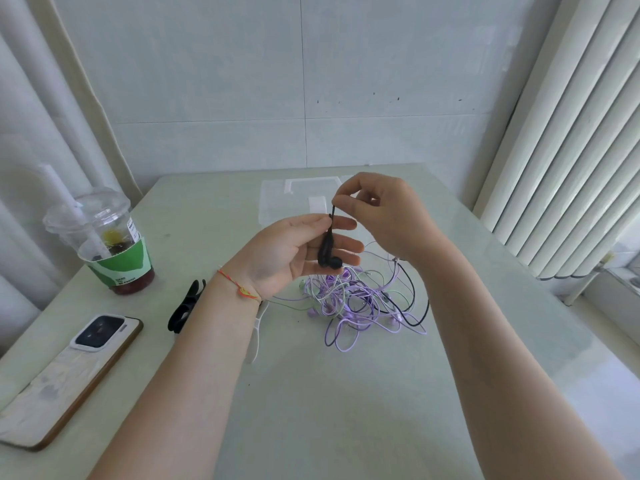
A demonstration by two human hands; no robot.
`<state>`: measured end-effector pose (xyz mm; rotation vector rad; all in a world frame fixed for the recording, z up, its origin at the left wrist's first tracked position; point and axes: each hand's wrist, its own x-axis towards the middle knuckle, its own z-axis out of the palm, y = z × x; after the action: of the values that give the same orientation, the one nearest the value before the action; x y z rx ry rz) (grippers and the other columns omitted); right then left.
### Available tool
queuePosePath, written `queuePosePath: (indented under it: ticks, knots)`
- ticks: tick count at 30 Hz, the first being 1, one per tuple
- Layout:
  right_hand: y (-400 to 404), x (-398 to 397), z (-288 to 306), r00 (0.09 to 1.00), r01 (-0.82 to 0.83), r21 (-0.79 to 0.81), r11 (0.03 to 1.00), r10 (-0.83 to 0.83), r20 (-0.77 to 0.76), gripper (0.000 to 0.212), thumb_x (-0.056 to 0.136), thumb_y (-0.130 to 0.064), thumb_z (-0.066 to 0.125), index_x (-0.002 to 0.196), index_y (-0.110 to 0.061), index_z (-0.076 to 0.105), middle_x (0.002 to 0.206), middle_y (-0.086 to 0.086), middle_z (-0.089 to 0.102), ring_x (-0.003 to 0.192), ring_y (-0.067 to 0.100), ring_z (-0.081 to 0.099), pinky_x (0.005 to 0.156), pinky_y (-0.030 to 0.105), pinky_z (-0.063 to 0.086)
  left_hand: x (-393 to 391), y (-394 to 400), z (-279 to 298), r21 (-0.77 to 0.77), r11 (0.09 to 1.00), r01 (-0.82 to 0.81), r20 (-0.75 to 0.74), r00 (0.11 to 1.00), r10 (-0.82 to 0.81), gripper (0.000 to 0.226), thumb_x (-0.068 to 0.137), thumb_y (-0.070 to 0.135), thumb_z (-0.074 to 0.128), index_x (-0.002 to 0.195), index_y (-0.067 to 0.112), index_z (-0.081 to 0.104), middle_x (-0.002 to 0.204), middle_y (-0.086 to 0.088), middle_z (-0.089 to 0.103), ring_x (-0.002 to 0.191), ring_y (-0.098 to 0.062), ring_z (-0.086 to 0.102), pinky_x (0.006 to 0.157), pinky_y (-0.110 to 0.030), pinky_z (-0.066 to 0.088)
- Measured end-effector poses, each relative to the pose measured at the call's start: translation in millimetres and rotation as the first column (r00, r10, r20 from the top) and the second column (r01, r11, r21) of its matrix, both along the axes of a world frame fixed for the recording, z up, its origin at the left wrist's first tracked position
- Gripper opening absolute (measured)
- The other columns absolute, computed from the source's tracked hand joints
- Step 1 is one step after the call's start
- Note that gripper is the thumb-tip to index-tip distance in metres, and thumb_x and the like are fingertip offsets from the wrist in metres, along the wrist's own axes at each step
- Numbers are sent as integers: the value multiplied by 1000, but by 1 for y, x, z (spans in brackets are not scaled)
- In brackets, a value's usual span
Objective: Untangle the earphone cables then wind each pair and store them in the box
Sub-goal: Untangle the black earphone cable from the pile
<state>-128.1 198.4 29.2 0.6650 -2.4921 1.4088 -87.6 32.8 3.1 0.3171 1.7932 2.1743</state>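
Nearest the camera, a phone (pixel 74 368) lies face down at the left edge of the table (pixel 346 410); beyond it sit a black clip (pixel 185 306) and a plastic cup (pixel 107 244) with a green sleeve and a straw. Mid-table, a tangle of purple, white and black earphone cables (pixel 360 303) lies loose on the surface, just below both raised hands. The left hand (pixel 294 254), palm up with fingers gently curled, cradles a wound black earphone bundle (pixel 328 252) across its fingers, the thumb pressing the bundle's upper end; a red string bracelet (pixel 239 287) circles that wrist. The right hand (pixel 377 213), just above, pinches the black cord's free end between thumb and forefinger. Farther back, touching neither hand, a clear box (pixel 294 199) rests near the wall.
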Motion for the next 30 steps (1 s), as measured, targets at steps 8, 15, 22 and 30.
queuePosePath:
  ticks: [8,15,22,30]
  knots:
    - [-1,-5,-8,995,-33,-75,997,40,88,11,88,-18,63,81,-20,71,64,2,55,57,12,44,56,24,37,5,1,7,201,978,58,-33,998,-52,29,89,15,47,110,6,63,95,-8,74,82,-21,72,66,-28,58]
    - [-8,3,-11,976,-146,164,976,114,188,37,95,-19,52,59,-24,52,40,-15,50,38,2,40,47,18,35,-1,-2,9,386,908,-161,22,986,165,26,91,16,51,108,15,70,113,-3,72,106,-17,68,58,-23,58]
    - [-18,11,-12,949,-263,326,908,182,258,20,97,-26,52,99,-21,71,63,-1,57,56,14,48,59,29,45,-10,-5,-1,273,881,-385,-31,912,408,22,100,19,47,113,21,65,110,3,72,102,-14,69,59,-19,48]
    - [-25,18,-10,960,-251,444,860,162,229,26,99,-28,49,115,-17,67,71,-10,53,60,8,50,55,16,39,-17,-4,-12,231,847,-479,-130,848,514,21,99,12,50,112,14,67,107,-5,73,101,-19,70,82,-24,50]
